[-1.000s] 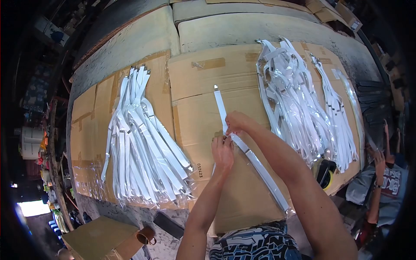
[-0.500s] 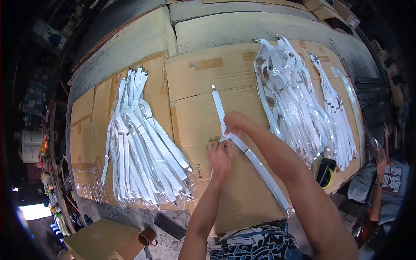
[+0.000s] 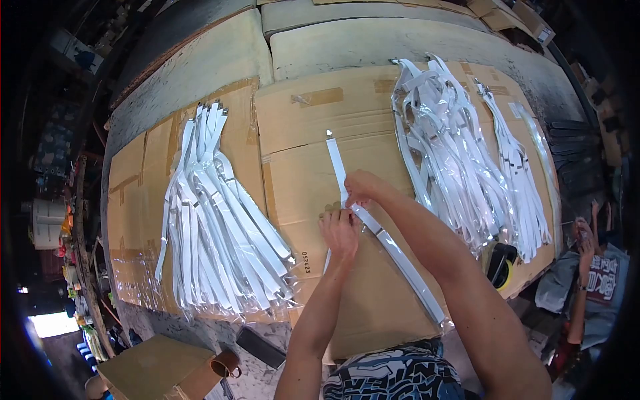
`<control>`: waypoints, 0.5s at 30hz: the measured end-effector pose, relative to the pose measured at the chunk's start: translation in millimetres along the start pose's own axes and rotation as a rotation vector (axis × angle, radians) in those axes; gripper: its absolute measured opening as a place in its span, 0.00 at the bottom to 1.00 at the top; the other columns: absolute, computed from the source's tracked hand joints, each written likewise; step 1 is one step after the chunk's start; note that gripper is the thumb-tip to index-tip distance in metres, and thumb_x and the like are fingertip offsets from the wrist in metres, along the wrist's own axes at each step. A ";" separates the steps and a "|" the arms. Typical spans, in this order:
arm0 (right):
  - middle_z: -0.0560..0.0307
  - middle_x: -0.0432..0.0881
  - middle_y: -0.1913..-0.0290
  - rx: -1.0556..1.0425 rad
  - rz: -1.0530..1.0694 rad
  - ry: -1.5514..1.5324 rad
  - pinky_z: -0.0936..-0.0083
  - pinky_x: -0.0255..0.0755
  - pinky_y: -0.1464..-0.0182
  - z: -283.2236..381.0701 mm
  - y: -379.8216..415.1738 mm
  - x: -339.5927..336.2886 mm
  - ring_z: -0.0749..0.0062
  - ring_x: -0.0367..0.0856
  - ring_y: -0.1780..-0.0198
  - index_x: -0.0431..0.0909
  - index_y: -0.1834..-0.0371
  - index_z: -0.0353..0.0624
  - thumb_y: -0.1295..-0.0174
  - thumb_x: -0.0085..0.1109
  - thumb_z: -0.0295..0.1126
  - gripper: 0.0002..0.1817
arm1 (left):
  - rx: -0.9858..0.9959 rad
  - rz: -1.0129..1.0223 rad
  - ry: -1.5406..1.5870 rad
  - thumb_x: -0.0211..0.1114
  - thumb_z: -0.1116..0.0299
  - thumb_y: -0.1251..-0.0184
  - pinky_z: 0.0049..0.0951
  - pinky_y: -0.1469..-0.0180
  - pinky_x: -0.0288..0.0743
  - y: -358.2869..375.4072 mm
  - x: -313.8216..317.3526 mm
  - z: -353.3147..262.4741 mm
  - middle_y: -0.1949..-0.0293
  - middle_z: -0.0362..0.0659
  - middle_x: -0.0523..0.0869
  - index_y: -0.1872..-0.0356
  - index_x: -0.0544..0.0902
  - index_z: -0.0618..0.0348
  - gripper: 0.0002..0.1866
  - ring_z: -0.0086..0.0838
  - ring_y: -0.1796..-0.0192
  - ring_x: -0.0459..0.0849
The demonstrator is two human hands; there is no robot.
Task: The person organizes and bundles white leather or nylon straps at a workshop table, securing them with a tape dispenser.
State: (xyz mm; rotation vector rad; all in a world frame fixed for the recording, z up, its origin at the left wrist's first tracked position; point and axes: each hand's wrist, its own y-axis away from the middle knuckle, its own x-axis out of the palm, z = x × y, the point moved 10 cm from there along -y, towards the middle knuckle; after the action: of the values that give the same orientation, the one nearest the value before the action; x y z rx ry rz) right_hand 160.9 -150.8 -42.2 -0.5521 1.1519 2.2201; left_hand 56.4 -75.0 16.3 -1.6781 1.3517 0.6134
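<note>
Your left hand [image 3: 340,233] and right hand [image 3: 360,189] meet at the middle of the white strap [image 3: 373,230], fingers of both pinched closed on it where it lies diagonally across the cardboard sheet [image 3: 313,173] on the worktop. The strap's near end reaches the cardboard's front edge. Bare cardboard lies open on either side, between the left bundle of straps [image 3: 213,220] and the right bundle [image 3: 453,160].

1 head camera looks steeply down, close over the cardboard-covered table [image 3: 300,127].
</note>
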 end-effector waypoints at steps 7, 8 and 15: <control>0.55 0.88 0.75 0.008 0.022 -0.003 0.71 0.83 0.68 -5.0 -6.4 4.6 0.68 0.88 0.75 0.85 0.74 0.36 0.47 0.75 0.36 0.13 | 0.065 0.006 -0.033 0.67 0.70 0.38 0.41 0.52 0.67 11.3 -3.0 -3.7 0.61 0.43 0.84 0.53 0.87 0.54 0.12 0.38 0.54 0.78; 0.55 0.88 0.75 0.007 0.024 -0.012 0.71 0.83 0.68 -4.9 -5.1 5.0 0.68 0.88 0.74 0.85 0.74 0.36 0.47 0.74 0.36 0.13 | 0.071 0.008 -0.035 0.67 0.70 0.38 0.41 0.52 0.67 13.4 -1.5 -3.7 0.61 0.43 0.84 0.52 0.87 0.54 0.13 0.38 0.54 0.78; 0.53 0.88 0.75 0.019 0.038 -0.059 0.72 0.83 0.70 -7.9 -5.5 6.3 0.68 0.88 0.74 0.83 0.73 0.35 0.48 0.75 0.35 0.13 | 0.227 0.099 -0.135 0.66 0.70 0.37 0.39 0.52 0.67 15.6 6.3 -10.9 0.58 0.40 0.83 0.49 0.85 0.55 0.15 0.34 0.54 0.78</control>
State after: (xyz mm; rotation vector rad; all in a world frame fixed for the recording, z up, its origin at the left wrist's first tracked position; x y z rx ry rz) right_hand 160.6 -152.9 -53.4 -0.4573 1.1610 2.2395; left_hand 41.9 -88.0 11.7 -1.3710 1.3586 0.5948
